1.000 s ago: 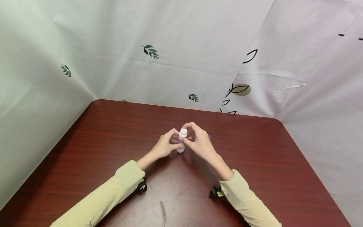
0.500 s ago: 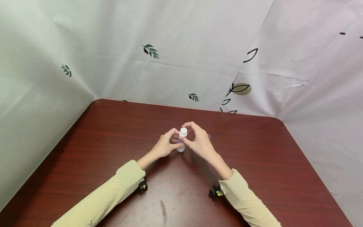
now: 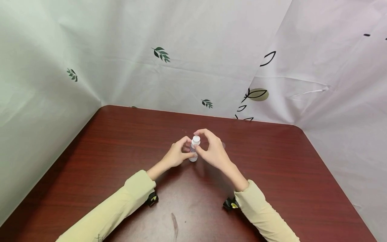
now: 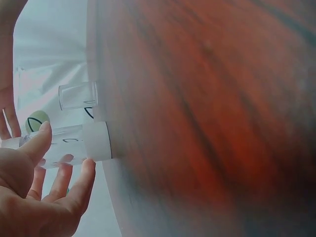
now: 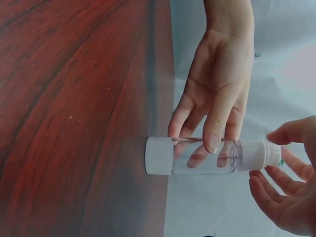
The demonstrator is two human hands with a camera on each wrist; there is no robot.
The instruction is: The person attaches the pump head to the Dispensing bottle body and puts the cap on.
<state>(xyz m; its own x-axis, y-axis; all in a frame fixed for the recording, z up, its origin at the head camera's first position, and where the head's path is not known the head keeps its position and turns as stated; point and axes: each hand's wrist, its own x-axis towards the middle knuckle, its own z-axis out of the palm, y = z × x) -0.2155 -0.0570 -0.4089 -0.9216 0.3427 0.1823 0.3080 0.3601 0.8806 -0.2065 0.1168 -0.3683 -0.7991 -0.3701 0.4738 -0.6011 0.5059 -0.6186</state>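
Note:
A small clear bottle (image 5: 197, 165) with a white base stands upright on the table. My left hand (image 3: 174, 155) grips its clear body, thumb on the near side and fingers behind, as the right wrist view shows. My right hand (image 3: 214, 150) has its thumb and fingers curled round the stepped white top (image 5: 254, 155) of the bottle. In the left wrist view, most of my right hand lies beyond the frame's edge. A clear cylindrical cap (image 4: 79, 96) stands on the table beyond the bottle, mostly hidden behind my right hand in the head view.
The dark red wooden table (image 3: 136, 127) has rounded far corners. White sheeting (image 3: 181, 77) with leaf prints hangs behind it and along both sides. A dull smear (image 3: 174, 222) marks the near tabletop.
The fingers of my right hand have shifted slightly round the white top, and a wider gap shows between thumb and forefinger. My left hand and the bottle have stayed in place.

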